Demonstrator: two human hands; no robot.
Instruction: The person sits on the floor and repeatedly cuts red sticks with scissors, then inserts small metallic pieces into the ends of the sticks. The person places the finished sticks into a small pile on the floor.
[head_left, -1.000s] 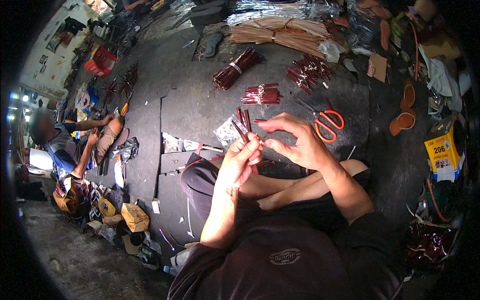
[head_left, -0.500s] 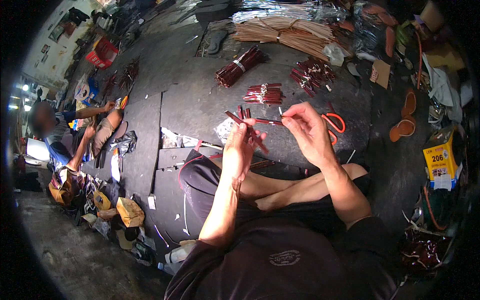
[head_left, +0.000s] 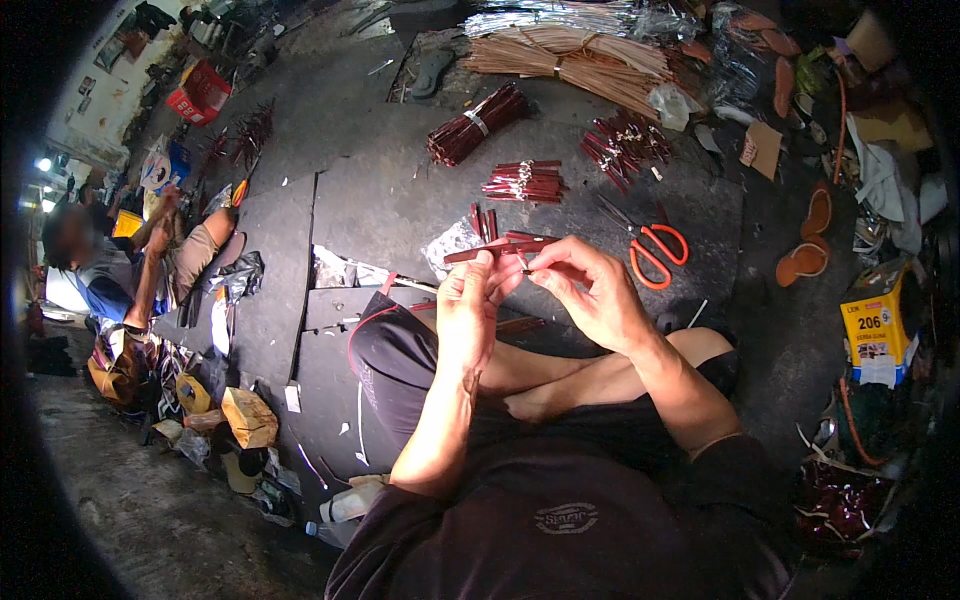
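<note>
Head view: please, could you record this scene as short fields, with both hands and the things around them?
Left hand: holding dark red strips
Right hand: close to these strips; exact grip unclear
Scissors: orange-handled, lying beyond the right hand
Dark red bundle: tied with a pale band
Tan strips: bundled, near the picture's top
Sandals: brown, on the right side

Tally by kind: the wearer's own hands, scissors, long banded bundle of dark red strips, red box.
Wearer's left hand and right hand: 2
Orange-handled scissors: 1
Long banded dark red bundle: 1
Red box: 1
Total: 5
</note>
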